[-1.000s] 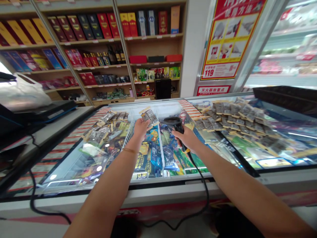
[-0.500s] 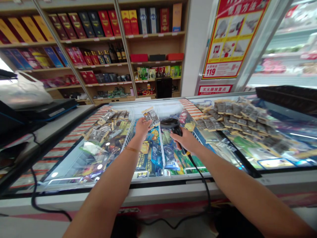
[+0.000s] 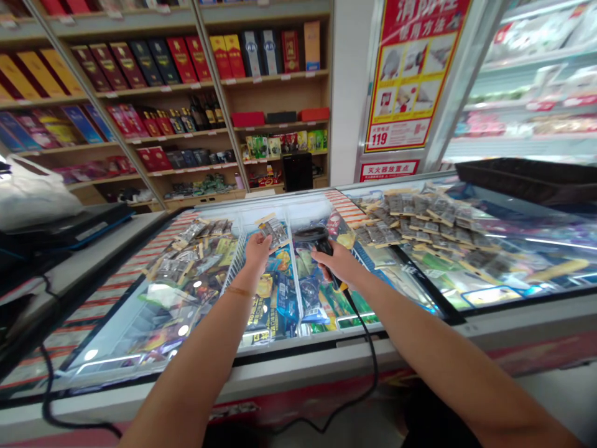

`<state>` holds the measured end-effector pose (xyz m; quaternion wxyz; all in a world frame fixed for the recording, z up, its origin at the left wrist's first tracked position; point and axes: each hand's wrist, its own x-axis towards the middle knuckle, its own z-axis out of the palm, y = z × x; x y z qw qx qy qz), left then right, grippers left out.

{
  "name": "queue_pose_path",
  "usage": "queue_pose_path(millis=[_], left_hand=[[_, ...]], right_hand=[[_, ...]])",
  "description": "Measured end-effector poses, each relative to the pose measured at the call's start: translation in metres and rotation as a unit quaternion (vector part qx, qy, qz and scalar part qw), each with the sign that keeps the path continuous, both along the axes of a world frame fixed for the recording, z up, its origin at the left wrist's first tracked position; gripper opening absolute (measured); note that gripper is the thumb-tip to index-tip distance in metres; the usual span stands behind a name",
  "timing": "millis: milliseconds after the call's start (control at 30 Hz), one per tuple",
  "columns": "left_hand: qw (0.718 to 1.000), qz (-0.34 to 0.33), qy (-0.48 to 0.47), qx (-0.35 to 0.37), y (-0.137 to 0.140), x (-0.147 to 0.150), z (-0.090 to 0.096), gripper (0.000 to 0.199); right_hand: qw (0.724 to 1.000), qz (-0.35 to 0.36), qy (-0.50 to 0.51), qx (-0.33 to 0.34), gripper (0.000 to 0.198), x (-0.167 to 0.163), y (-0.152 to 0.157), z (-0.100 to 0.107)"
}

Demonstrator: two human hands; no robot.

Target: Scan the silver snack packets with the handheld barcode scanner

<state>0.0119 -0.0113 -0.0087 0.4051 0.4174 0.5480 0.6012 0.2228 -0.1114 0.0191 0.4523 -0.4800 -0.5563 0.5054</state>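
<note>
Shop freezer chest (image 3: pixel 298 367) under glass, shelves (image 3: pixel 163 93) behind.
Left hand (image 3: pixel 256 249) fingers clamp a packet (image 3: pixel 273 230), long axis tilted away-left; right hand (image 3: pixel 338 261) grips scanner (image 3: pixel 313 236) pointing toward it.

So it's a chest freezer (image 3: pixel 298 367) with sliding glass lids. Rows of small dark snack packets (image 3: pixel 420 214) are spread flat on the right lid (image 3: pixel 504 274), and another bunch of packets (image 3: pixel 191 249) sits on the left lid (image 3: pixel 140 317).

Open freezer bay (image 3: pixel 280 298) between glass lids (image 3: pixel 153 298)
</note>
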Motion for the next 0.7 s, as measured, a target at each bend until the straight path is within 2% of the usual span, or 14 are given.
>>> queue_pose_path(millis=[100,200,300,400,533,600,700], left_hand=[[1.0,-0.011,0.012,-0.02,0.0,0.013,0.006,0.021],[0.998,-0.04,0.015,-0.035,0.001,0.044,0.013,0.032],[0.996,-0.081,0.02,-0.036,0.002,0.095,0.018,0.039],[0.992,-0.118,0.04,-0.023,0.004,0.158,0.019,0.042],[0.984,-0.145,0.099,0.006,0.009,0.235,0.019,0.041],[0.979,-0.147,0.141,0.023,0.013,0.263,0.017,0.035],[0.965,-0.153,0.209,0.051,0.016,0.289,0.016,0.019]], right_hand=[[0.999,-0.036,0.011,-0.004,0.019,0.019,0.001,0.011],[0.997,-0.073,0.009,0.022,0.023,0.053,-0.002,0.021],[0.991,-0.127,-0.001,0.037,0.026,0.096,-0.008,0.026],[0.981,-0.19,0.006,0.039,0.028,0.136,-0.015,0.029],[0.972,-0.23,0.025,0.039,0.028,0.172,-0.026,0.032],[0.969,-0.244,0.025,0.043,0.026,0.183,-0.031,0.032],[0.964,-0.259,0.03,0.044,0.022,0.192,-0.036,0.03]])
